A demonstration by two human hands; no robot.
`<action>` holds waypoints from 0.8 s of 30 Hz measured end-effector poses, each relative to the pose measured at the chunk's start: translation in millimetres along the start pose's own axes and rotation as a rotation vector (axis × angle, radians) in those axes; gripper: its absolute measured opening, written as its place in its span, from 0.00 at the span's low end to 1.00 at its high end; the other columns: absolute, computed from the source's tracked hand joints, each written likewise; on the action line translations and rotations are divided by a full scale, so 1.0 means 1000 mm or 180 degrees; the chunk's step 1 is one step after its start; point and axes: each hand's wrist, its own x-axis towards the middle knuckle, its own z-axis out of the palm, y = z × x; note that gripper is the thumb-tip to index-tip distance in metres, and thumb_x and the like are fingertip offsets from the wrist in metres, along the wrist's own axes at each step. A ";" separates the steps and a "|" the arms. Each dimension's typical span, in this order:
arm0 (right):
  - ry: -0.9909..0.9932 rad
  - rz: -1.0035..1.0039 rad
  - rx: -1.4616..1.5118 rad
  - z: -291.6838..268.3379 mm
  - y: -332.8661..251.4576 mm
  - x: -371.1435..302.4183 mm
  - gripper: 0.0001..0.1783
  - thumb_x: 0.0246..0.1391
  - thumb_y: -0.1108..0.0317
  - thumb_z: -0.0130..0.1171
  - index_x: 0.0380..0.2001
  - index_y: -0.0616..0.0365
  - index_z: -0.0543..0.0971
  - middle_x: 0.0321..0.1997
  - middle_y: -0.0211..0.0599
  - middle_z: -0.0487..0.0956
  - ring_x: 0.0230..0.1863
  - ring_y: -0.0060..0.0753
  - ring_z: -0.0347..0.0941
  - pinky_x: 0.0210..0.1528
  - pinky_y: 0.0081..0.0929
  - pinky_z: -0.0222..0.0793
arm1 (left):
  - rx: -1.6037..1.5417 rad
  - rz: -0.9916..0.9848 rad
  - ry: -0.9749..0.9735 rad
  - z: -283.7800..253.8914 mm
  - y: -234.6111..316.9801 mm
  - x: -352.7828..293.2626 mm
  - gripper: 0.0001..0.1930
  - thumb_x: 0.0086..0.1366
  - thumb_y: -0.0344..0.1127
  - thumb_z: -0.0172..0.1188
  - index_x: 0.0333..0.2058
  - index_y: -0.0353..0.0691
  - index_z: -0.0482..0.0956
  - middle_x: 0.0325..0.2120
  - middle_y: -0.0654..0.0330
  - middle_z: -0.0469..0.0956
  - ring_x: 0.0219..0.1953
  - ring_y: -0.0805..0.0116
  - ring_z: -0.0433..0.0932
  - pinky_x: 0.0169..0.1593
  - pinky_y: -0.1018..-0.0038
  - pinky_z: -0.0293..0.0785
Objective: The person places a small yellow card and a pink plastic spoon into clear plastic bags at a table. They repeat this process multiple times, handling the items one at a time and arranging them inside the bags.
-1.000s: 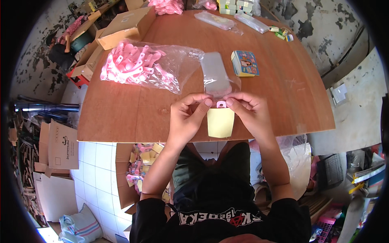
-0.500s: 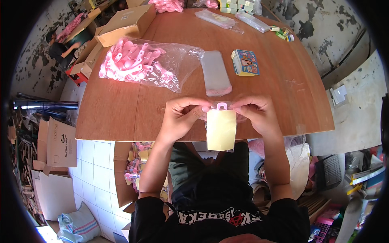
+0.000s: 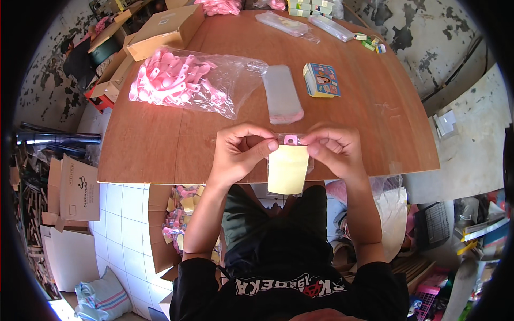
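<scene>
A clear plastic bag (image 3: 288, 170) with a pale yellow card and a pink plastic spoon inside hangs upright over the table's near edge. Only the spoon's holed handle end (image 3: 290, 140) shows above the card. My left hand (image 3: 242, 152) pinches the bag's upper left corner between thumb and fingers. At the upper right corner, my right hand (image 3: 337, 150) pinches it the same way. Beyond my hands lies a stack of clear plastic bags (image 3: 282, 93), with a stack of blue printed cards (image 3: 324, 80) to its right. A large clear bag of pink spoons (image 3: 174, 77) lies to the left.
The brown wooden table (image 3: 375, 134) spans the front. A cardboard box (image 3: 166, 29) sits at its far left, and more wrapped packs (image 3: 281, 23) lie at the back. Below, left of my legs, an open carton (image 3: 160, 230) holds packed spoons. A person (image 3: 77, 61) sits far left.
My right fingers have shifted slightly down along the bag's top edge. The bag has tilted a little, its lower end moving left. The whole view has shifted slightly.
</scene>
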 end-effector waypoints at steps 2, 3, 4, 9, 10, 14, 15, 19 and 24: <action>-0.0022 -0.0065 -0.0025 0.002 0.000 -0.002 0.11 0.50 0.85 0.62 0.39 0.70 0.80 0.41 0.43 0.80 0.38 0.27 0.79 0.37 0.19 0.74 | 0.0213 -0.0015 0.0036 0.001 0.000 0.001 0.04 0.63 0.24 0.63 0.37 0.30 0.80 0.34 0.53 0.83 0.35 0.71 0.82 0.38 0.79 0.79; -0.0013 0.0039 -0.0158 0.003 -0.001 -0.003 0.14 0.48 0.86 0.65 0.40 0.70 0.80 0.42 0.43 0.79 0.39 0.27 0.79 0.38 0.20 0.76 | 0.0279 -0.0053 0.0089 0.000 0.001 0.001 0.05 0.63 0.24 0.64 0.38 0.31 0.80 0.34 0.54 0.83 0.35 0.72 0.82 0.38 0.79 0.79; -0.0002 0.0145 -0.0290 0.004 -0.002 -0.003 0.18 0.45 0.87 0.68 0.42 0.69 0.79 0.44 0.42 0.78 0.39 0.27 0.79 0.40 0.20 0.77 | 0.0346 -0.0093 0.0140 0.000 0.001 0.000 0.07 0.62 0.25 0.65 0.38 0.31 0.80 0.33 0.54 0.83 0.34 0.73 0.81 0.38 0.79 0.79; -0.0101 0.0176 -0.0271 0.013 -0.004 -0.004 0.22 0.43 0.88 0.69 0.44 0.68 0.78 0.46 0.40 0.76 0.41 0.26 0.80 0.41 0.21 0.77 | 0.0037 -0.0029 0.0252 0.001 0.010 -0.005 0.15 0.61 0.22 0.64 0.48 0.30 0.75 0.36 0.56 0.82 0.36 0.73 0.82 0.40 0.78 0.80; -0.0072 0.0157 -0.0227 0.014 -0.005 -0.004 0.22 0.43 0.87 0.69 0.44 0.67 0.78 0.47 0.39 0.76 0.42 0.26 0.79 0.42 0.21 0.77 | -0.0187 0.0079 0.0185 0.003 0.013 -0.006 0.19 0.61 0.20 0.64 0.51 0.30 0.74 0.37 0.57 0.82 0.37 0.73 0.82 0.41 0.77 0.80; -0.0259 0.0466 -0.0184 0.015 -0.016 -0.009 0.21 0.44 0.86 0.69 0.44 0.66 0.78 0.47 0.38 0.76 0.42 0.25 0.79 0.43 0.22 0.77 | 0.0691 -0.0936 -0.0572 -0.008 0.026 -0.040 0.27 0.54 0.15 0.67 0.53 0.29 0.72 0.39 0.54 0.82 0.36 0.71 0.83 0.39 0.77 0.80; -0.0335 0.0639 -0.0225 0.012 -0.023 -0.007 0.20 0.46 0.84 0.68 0.44 0.66 0.78 0.46 0.38 0.77 0.43 0.25 0.79 0.44 0.22 0.76 | 0.0939 -0.1136 -0.0760 -0.011 0.030 -0.050 0.26 0.54 0.16 0.67 0.53 0.29 0.73 0.39 0.54 0.82 0.36 0.70 0.83 0.38 0.76 0.81; -0.0140 0.0403 -0.1098 -0.011 -0.017 0.010 0.13 0.52 0.76 0.66 0.42 0.64 0.80 0.39 0.35 0.81 0.39 0.24 0.79 0.44 0.23 0.76 | 0.1297 -0.1506 -0.1519 -0.071 0.016 -0.108 0.21 0.57 0.23 0.69 0.50 0.32 0.77 0.41 0.52 0.83 0.32 0.74 0.84 0.34 0.80 0.79; -0.0148 0.0382 -0.1915 -0.036 -0.004 0.055 0.09 0.56 0.71 0.64 0.39 0.63 0.81 0.35 0.35 0.82 0.36 0.24 0.79 0.40 0.23 0.75 | 0.3118 -0.2956 0.0587 -0.198 -0.035 -0.259 0.28 0.57 0.34 0.70 0.55 0.33 0.72 0.42 0.51 0.82 0.34 0.68 0.82 0.40 0.73 0.79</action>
